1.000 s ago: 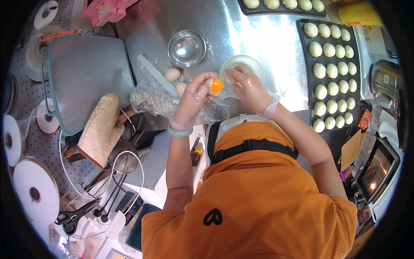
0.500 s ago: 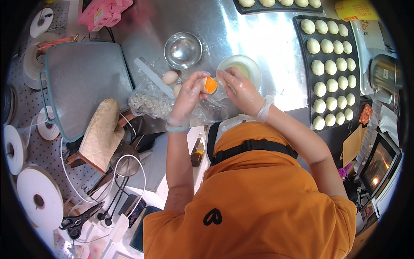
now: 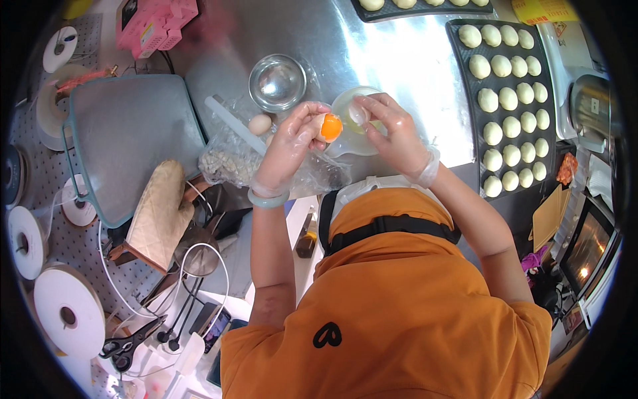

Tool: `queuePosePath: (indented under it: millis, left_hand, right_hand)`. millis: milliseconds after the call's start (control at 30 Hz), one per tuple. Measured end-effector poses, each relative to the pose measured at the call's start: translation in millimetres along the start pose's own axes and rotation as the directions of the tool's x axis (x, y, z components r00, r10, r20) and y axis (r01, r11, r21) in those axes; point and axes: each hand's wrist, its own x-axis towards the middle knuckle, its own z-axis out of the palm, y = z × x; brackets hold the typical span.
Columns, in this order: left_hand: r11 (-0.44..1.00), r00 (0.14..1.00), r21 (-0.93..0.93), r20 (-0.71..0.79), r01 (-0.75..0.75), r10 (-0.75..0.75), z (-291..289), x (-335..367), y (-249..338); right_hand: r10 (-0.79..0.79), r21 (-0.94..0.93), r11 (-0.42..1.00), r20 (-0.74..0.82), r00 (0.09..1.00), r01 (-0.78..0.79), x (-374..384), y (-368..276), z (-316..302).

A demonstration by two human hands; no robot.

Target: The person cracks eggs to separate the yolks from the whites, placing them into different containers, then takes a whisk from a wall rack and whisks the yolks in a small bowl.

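Note:
In a clear plastic glove, my left hand grips an eggshell half with an orange yolk showing at its opening. My right hand, also gloved, pinches the other eggshell half, whose pale inside shows. Both hands hover over the near part of a whitish bowl holding some clear liquid. A whole egg lies left of my left hand, and a second one is mostly hidden behind that hand. Beyond them stands a shiny metal bowl.
Trays of dough balls lie at the right and far edge. Left of my hands are crumpled plastic and a long translucent stick. Farther left are a grey board, an oven mitt and ribbon rolls.
My hands have moved apart. The right one has gone right with its eggshell half, whose inside now shows, while the left still holds the half with the yolk.

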Motion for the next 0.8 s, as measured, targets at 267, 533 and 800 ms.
queuePosePath:
  millis: [267, 533, 800]
  left_hand:
    - [0.998, 0.999, 0.049, -0.046, 0.029, -0.026, -0.5, 16.5, -19.5]
    - [0.99, 0.992, 0.074, -0.049, 0.116, -0.113, -15.4, 21.3, -29.3]
    - [0.986, 0.989, 0.073, -0.013, 0.149, -0.148, -24.8, 22.0, -34.1]
  right_hand:
    - [0.03, 0.004, 1.0, 0.007, 1.0, -0.03, -4.0, 5.0, -0.8]
    - [-0.111, -0.071, 0.991, -0.019, 0.994, 0.109, 1.1, 15.6, 32.5]
    - [-0.141, -0.164, 0.976, 0.029, 0.99, 0.144, -1.4, 12.0, 45.2]
